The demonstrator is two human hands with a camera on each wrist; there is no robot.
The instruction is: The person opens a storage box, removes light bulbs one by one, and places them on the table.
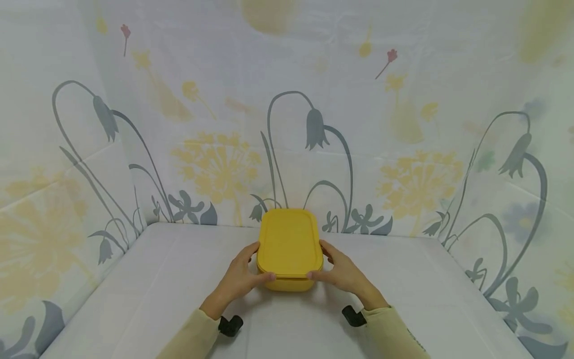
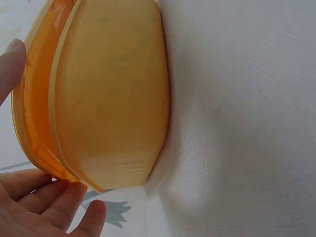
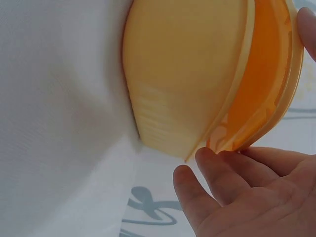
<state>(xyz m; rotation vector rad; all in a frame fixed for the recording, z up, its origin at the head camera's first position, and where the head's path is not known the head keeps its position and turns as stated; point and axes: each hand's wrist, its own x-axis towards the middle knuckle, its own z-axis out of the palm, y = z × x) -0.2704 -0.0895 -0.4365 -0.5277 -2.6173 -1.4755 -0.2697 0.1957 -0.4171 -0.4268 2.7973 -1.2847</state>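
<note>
A yellow rectangular food container [image 1: 289, 285] stands on the white table, its paler wall [image 2: 111, 94] filling much of the left wrist view. Its yellow lid [image 1: 289, 242] sits tilted, with a gap along the near edge showing the orange inner side. My left hand [image 1: 239, 275] grips the lid's left side, thumb at the near left corner and fingers along the edge. On the opposite side my right hand [image 1: 345, 273] holds the lid the same way, its fingertips [image 3: 210, 158] at the rim. What lies inside the container is hidden.
A white cloth covers the table [image 1: 179, 279]. Behind it and on both sides hangs a curtain [image 1: 287, 65] printed with grey and yellow flowers. Black wrist mounts [image 1: 230, 325] sit below both hands.
</note>
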